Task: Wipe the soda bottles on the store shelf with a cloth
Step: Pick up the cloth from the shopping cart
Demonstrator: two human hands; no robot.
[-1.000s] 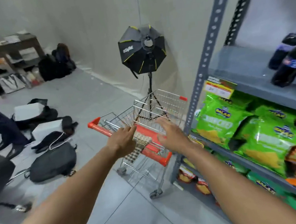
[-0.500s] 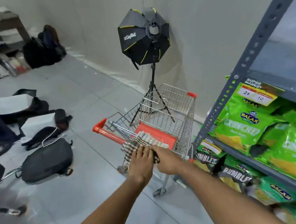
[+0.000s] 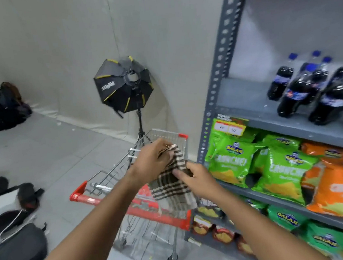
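A brown and cream checked cloth (image 3: 173,190) hangs in the air above the shopping cart (image 3: 144,204). My left hand (image 3: 151,161) pinches its upper corner, and my right hand (image 3: 194,179) grips its right edge lower down. Several dark soda bottles (image 3: 302,92) with blue caps and blue labels stand on the grey metal shelf (image 3: 288,124) at the upper right, well apart from both hands.
Green chip bags (image 3: 233,161) and orange chip bags (image 3: 339,188) fill the lower shelves. A perforated grey upright (image 3: 219,86) frames the shelving. A black softbox light (image 3: 124,85) on a stand sits behind the cart. Black bags (image 3: 14,258) lie on the floor at left.
Both hands lifted the checked cloth up out of the cart and spread it between them. The view swung up and right, bringing the soda bottles into sight.
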